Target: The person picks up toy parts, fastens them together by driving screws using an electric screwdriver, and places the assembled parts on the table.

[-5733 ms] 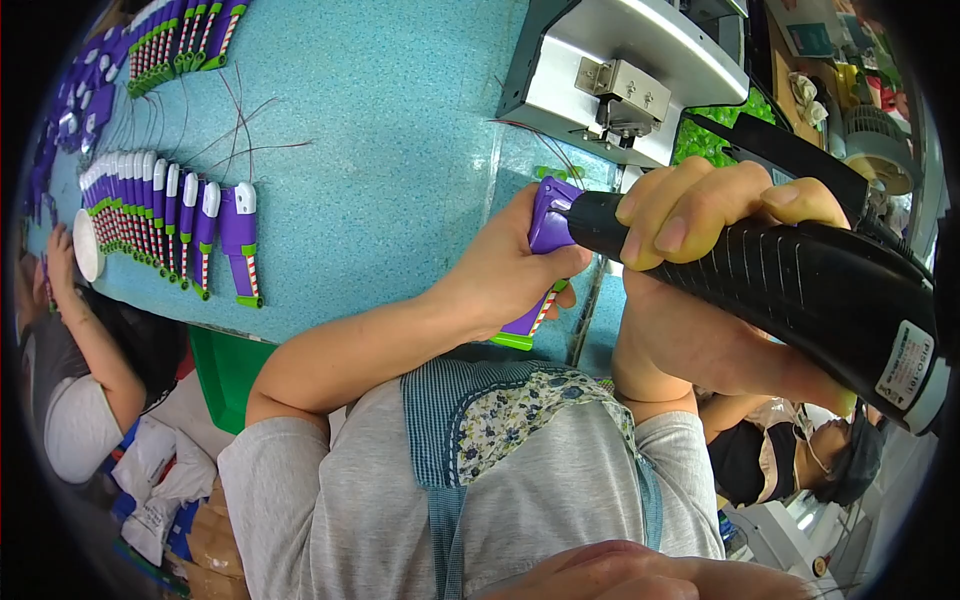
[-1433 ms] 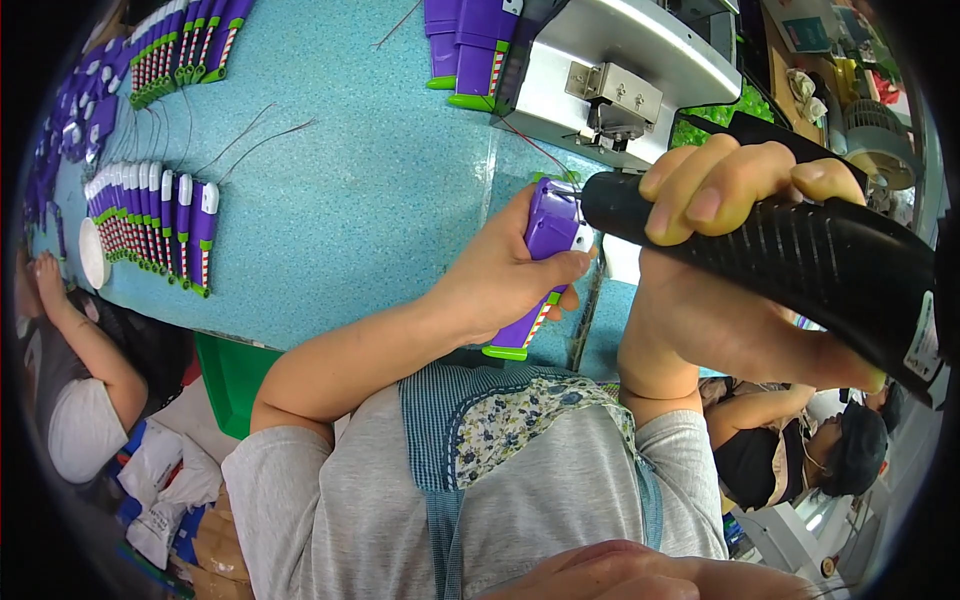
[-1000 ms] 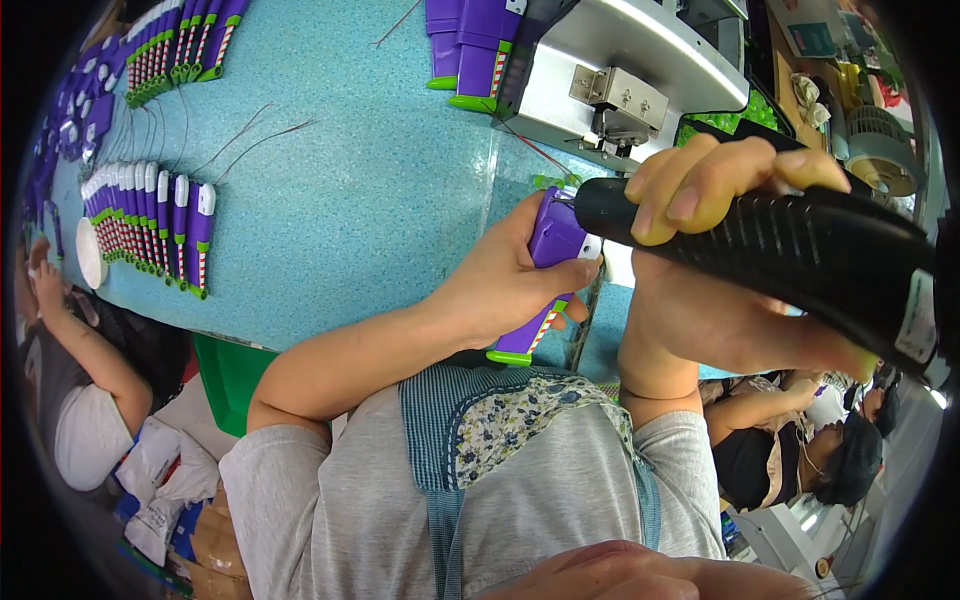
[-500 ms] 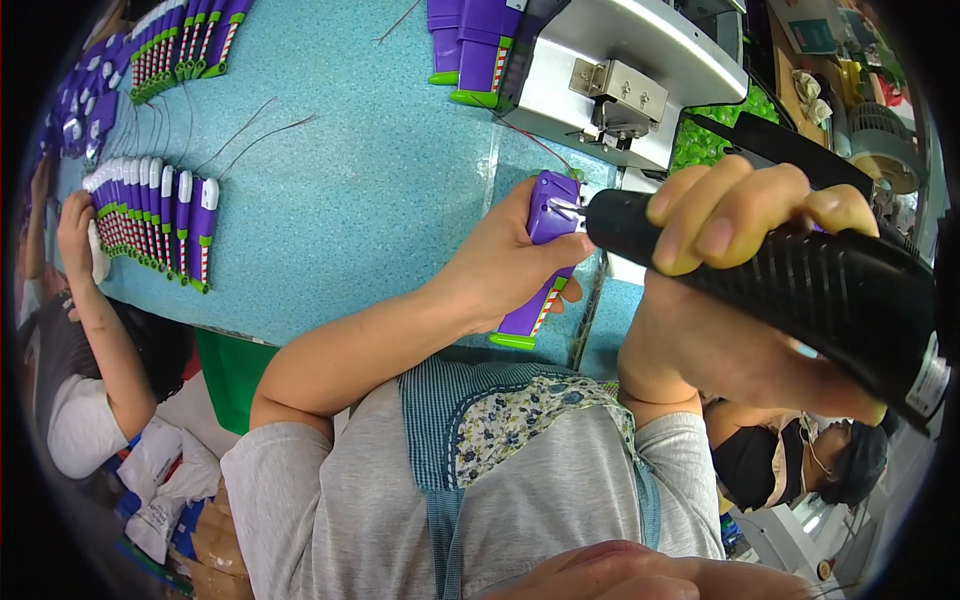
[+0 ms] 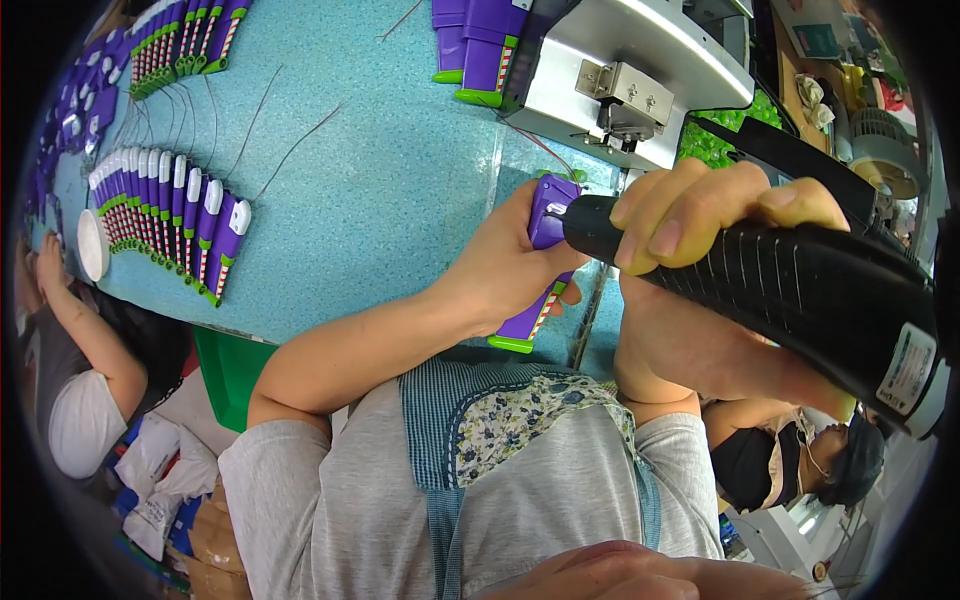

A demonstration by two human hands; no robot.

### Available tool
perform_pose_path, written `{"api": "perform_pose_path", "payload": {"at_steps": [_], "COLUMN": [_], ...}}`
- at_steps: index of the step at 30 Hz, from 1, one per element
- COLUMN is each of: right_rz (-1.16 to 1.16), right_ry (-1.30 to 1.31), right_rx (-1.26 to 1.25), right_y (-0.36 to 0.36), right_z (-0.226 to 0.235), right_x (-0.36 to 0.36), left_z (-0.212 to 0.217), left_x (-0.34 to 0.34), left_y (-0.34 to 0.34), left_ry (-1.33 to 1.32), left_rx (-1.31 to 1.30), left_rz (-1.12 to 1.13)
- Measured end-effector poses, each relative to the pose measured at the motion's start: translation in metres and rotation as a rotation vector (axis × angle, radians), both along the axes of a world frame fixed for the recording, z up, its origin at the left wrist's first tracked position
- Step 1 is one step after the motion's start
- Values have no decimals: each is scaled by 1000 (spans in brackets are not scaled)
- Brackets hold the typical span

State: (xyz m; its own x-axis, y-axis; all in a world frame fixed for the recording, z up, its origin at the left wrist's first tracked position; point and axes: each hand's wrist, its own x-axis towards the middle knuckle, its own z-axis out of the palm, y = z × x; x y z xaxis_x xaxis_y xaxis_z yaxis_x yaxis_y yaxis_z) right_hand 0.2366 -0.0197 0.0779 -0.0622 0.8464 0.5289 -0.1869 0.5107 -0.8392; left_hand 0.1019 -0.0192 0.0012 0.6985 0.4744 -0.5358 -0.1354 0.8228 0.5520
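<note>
My left hand [image 5: 512, 238] is closed around a purple plastic toy part [image 5: 522, 322] with a green end and a red-and-white striped edge. Thin wires run from its upper end. My right hand [image 5: 690, 215] grips a black electric screwdriver [image 5: 800, 285] from above, fingers wrapped over its body. The screwdriver's nose meets the upper face of the purple part, beside my left thumb; the bit's tip is mostly hidden there.
A metal fixture [image 5: 640, 60] stands beyond my hands, with purple parts [image 5: 480, 50] beside it and green pieces [image 5: 715, 143] behind. At left, a fanned row of purple parts [image 5: 170, 215] lies near a white round object [image 5: 93, 245]. A co-worker's hand [image 5: 50, 262] is at the table's left edge.
The screwdriver has moved left and closer onto the purple part, covering the bit. At left, the fanned row has shifted right, and the co-worker's hand has drawn back from the white object.
</note>
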Motion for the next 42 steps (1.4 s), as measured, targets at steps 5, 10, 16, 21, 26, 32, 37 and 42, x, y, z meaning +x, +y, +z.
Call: {"api": "perform_pose_path", "payload": {"at_steps": [5, 10, 16, 21, 26, 32, 37, 42], "right_rz": [-81, -83, -154, -209, -257, -237, -205, -248], "right_ry": [-6, 334, 197, 267, 311, 310, 259, 231], "right_rx": [190, 93, 52, -77, -39, -72, -68, -47], "right_y": [27, 35, 11, -3, -9, -11, -12, -18], "right_z": [16, 1, 6, 7, -1, 0, -3, 0], "right_x": [31, 33, 14, 2, 16, 12, 7, 13], "left_z": [12, 32, 2, -24, 4, -3, -6, 15], "left_x": [-14, -49, -42, -66, -125, -205, -196, -178], "left_y": [9, 39, 147, 157, 85, 23, 29, 31], "left_ry": [31, 343, 1151, 1331, 1235, 1781, 1491, 1191], "left_rx": [53, 547, 1240, 1560, 1684, 1456, 1695, 1036], "left_rz": [-28, 115, 308, 548, 510, 277, 270, 231]}}
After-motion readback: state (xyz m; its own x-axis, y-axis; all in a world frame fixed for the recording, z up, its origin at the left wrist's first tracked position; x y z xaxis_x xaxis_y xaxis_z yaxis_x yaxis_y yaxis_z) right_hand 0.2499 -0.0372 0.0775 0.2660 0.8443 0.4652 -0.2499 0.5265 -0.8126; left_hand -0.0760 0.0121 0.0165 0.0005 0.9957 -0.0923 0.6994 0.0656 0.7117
